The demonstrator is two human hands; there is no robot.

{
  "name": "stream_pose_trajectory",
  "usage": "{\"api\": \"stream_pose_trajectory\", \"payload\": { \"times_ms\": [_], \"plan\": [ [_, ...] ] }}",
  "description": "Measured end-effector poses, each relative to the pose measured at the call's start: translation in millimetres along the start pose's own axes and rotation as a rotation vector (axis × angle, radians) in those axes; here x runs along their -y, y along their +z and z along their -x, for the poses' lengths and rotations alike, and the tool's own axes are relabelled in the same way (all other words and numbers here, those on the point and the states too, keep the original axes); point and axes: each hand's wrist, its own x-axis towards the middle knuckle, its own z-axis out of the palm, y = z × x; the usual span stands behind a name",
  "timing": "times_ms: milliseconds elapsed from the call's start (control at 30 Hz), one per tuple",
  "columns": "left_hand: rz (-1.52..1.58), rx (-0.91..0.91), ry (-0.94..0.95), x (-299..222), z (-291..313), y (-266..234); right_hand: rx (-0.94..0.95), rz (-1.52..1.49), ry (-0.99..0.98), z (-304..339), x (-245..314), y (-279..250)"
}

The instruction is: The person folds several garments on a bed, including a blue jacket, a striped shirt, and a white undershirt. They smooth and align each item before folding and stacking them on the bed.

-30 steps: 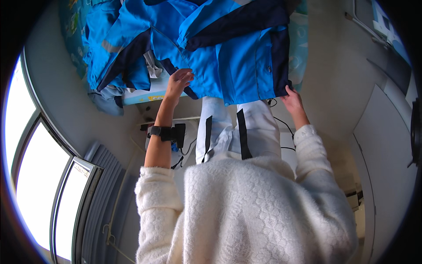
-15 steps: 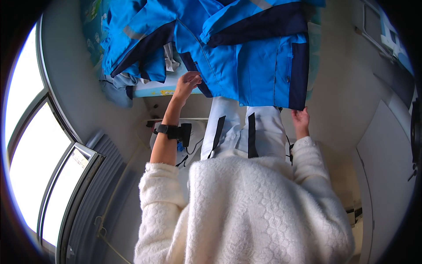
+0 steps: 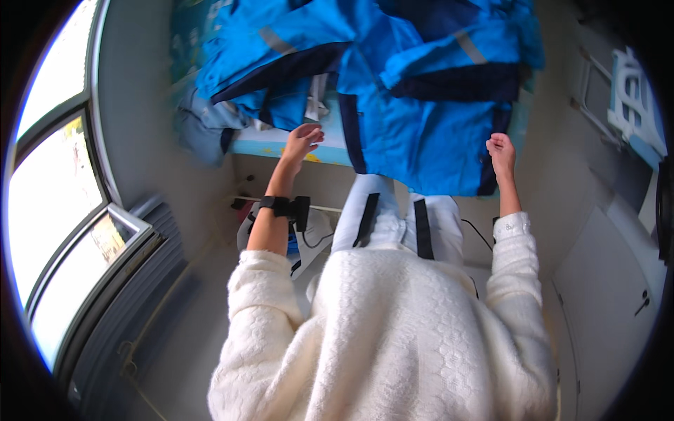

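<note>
Plainly, the bed (image 3: 260,149) beneath the jacket is the largest thing. The blue-and-navy jacket (image 3: 382,116) lies spread over it, its hem reaching past the bed's near edge. One sleeve (image 3: 449,63) rests across the jacket's body. Left of the jacket droops a grey-blue garment (image 3: 200,126). The right hand (image 3: 500,151) is at the jacket's right edge, near the hem, fingers folded in; whether they pinch cloth I cannot tell from this soft view. The left hand (image 3: 303,144), fingers loosely bent and holding nothing, is left of the jacket's body. Good handling probably means taking both hem corners and drawing evenly outward, keeping that sleeve unbunched.
</note>
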Motion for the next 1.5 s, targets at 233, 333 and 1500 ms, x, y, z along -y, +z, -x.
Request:
{"api": "stream_pose_trajectory", "payload": {
  "times_ms": [233,333,1500],
  "plan": [
    [0.355,-0.258,0.085,-17,-48,-95,0.218,0.510,-0.674,31,158,130],
    [0.588,-0.487,0.015,-18,-78,-138,0.152,0.707,-0.630,30,169,178],
    [-0.080,0.528,0.845,-207,-11,93,-0.292,-0.012,0.247,78,30,37]
  ]
}}
